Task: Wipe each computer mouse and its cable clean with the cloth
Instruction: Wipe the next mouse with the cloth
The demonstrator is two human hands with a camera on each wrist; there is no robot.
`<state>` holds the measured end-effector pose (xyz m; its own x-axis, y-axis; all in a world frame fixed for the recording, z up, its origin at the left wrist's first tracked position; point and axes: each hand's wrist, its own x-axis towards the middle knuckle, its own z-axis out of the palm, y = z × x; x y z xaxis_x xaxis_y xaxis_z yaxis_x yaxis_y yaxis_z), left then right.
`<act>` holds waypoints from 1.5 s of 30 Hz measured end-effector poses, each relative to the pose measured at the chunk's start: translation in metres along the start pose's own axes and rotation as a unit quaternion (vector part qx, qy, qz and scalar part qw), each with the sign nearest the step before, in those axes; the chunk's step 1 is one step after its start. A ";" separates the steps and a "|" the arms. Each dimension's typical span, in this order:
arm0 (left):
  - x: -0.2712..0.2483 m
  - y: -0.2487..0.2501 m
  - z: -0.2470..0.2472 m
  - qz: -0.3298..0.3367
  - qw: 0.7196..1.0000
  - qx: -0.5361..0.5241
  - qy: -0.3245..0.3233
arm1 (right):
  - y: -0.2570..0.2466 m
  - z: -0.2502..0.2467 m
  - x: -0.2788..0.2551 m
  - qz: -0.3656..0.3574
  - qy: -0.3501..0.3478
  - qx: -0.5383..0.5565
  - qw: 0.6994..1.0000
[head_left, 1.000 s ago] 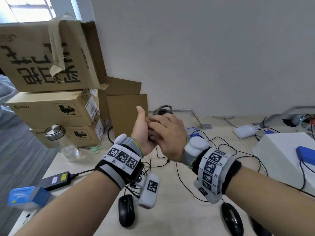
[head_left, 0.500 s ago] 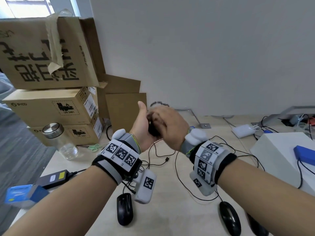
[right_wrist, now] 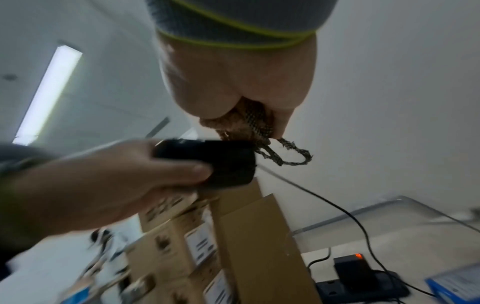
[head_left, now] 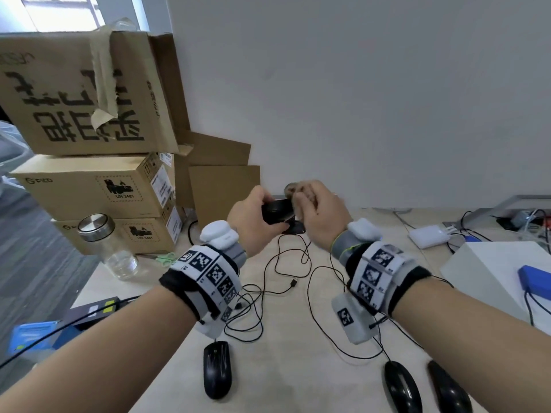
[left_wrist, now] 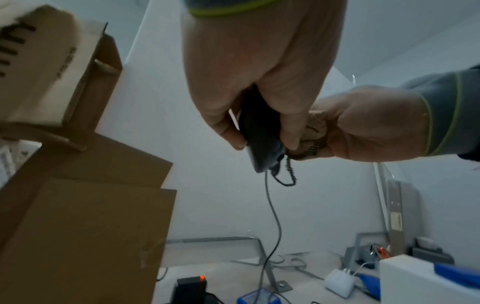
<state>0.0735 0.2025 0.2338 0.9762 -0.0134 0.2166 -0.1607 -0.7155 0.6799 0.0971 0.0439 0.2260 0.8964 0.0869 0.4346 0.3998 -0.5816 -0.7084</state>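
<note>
Black mouse (head_left: 275, 210) clamped in left grip (head_left: 249, 223) | brown cloth (left_wrist: 315, 134) bunched in right grip (head_left: 323, 217), touching mouse

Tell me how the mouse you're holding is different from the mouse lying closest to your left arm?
The held mouse is up in the air, gripped by the left hand; the near mouse lies flat on the table. The right hand presses the cloth against the held mouse; nothing touches the near mouse. Its cable hangs down. Both are black and wired.
</note>
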 end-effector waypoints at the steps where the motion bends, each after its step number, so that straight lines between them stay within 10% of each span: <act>1: 0.000 0.002 0.002 0.001 1.000 -0.004 0.011 | -0.008 0.008 -0.009 -0.044 -0.017 -0.013 0.999; 6: 0.004 0.002 0.006 0.037 0.999 -0.016 0.013 | -0.014 0.016 -0.019 -0.197 -0.011 -0.009 0.980; 15: 0.007 -0.007 -0.001 -0.056 0.983 -0.171 0.032 | 0.015 -0.014 0.006 0.181 0.095 0.114 0.972; 25: 0.001 -0.001 0.014 -0.282 0.741 -0.610 0.007 | 0.003 0.003 -0.003 0.350 0.073 0.432 0.828; 35: -0.009 -0.002 0.011 -0.117 0.922 -0.353 -0.108 | 0.007 0.007 -0.006 0.417 0.020 0.445 0.792; 45: -0.008 -0.003 0.017 -0.097 0.934 -0.306 -0.156 | 0.019 0.002 0.002 0.451 0.110 0.418 0.781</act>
<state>0.0683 0.1927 0.2181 0.9751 -0.1963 -0.1030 0.0647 -0.1927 0.9791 0.1068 0.0343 0.2126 0.8681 -0.2483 -0.4299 -0.3069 0.4123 -0.8578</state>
